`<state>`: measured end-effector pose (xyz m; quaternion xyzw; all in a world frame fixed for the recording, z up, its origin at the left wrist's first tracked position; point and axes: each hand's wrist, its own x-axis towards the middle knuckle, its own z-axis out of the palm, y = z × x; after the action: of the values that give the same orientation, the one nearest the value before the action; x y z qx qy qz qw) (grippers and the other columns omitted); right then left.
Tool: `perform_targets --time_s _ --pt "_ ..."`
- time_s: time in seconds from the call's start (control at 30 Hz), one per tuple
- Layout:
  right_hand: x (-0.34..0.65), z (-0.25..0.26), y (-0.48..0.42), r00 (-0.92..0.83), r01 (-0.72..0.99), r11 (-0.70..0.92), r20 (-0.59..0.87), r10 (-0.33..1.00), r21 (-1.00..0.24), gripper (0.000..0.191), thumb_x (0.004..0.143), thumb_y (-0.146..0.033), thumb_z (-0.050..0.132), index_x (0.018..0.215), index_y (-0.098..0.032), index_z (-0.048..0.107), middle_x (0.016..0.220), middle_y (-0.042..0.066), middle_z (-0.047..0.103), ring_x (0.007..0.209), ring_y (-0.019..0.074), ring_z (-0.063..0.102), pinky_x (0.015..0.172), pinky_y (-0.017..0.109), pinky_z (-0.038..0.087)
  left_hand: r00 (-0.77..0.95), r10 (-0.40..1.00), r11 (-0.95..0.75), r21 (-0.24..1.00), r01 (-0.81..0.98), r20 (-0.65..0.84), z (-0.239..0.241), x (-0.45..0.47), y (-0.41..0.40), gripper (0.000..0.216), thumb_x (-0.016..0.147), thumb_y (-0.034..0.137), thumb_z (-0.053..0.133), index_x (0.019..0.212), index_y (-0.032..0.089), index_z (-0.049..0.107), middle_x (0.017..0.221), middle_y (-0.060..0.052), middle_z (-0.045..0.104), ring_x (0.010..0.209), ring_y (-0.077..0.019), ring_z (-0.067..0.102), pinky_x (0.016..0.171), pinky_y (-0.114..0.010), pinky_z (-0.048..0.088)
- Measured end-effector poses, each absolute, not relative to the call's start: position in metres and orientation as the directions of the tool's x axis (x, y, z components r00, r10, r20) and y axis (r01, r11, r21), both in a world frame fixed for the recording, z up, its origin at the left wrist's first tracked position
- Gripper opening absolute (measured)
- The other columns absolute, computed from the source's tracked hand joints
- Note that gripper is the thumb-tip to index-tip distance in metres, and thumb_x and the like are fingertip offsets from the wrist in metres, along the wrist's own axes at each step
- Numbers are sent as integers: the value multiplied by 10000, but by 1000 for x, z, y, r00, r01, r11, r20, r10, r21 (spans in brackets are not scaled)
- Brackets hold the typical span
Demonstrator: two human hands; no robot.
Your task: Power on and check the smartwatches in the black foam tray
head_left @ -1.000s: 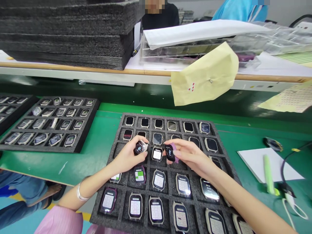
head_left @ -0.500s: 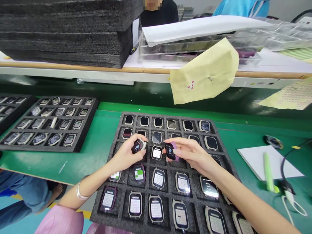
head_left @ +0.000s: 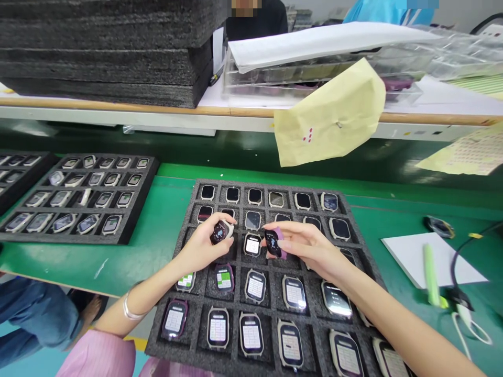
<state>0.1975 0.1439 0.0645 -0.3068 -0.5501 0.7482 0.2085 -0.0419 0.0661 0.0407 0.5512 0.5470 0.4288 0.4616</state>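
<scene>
A black foam tray [head_left: 184, 233] with many pockets lies on the green bench in front of me, and smartwatch bodies sit in most pockets, several with lit screens. My left hand [head_left: 202, 250] is closed round a white-cased watch body [head_left: 220, 231] held just above the tray's third row. My right hand [head_left: 308, 246] pinches a purple-cased watch body [head_left: 273, 243], screen toward me, over the same row. Between the two hands a lit watch [head_left: 252, 245] rests in its pocket.
A second foam tray of watches [head_left: 129, 230] lies at the left, with another at the far left edge. A stack of foam sheets [head_left: 110, 52] and clear plastic trays stand on the raised shelf. White paper [head_left: 408, 256], a green pen [head_left: 430, 272] and a cable lie at the right. People sit opposite.
Both hands have shifted slightly up and away from me with their watches. The left hand's watch has tilted a little.
</scene>
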Motion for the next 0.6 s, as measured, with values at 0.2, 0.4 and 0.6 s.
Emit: perform_targets --time_s 0.2,0.4,0.6 --pt "196 65 145 -717 6 -314 -223 661 -949 317 813 -290 737 1111 -189 696 903 65 700 799 197 677 742 313 542 26 997 62 981 185 -68 43 -41 66 293 793 165 572 1082 193 534 648 74 439 454 -66 379 486 -212 339" --pt "195 69 143 -696 -33 -337 -221 684 -941 328 793 -309 754 1092 -186 702 855 58 685 849 224 669 759 350 572 -6 998 63 987 145 -63 46 -41 65 320 794 168 574 1107 198 516 603 89 417 398 -50 361 411 -195 291" --pt "197 69 143 -716 -57 -355 -210 666 -933 312 817 -285 730 1110 -186 689 907 76 712 863 234 682 780 385 580 -4 996 84 993 87 -84 48 -40 66 321 792 165 575 1104 189 503 575 90 454 371 -55 416 381 -177 318"
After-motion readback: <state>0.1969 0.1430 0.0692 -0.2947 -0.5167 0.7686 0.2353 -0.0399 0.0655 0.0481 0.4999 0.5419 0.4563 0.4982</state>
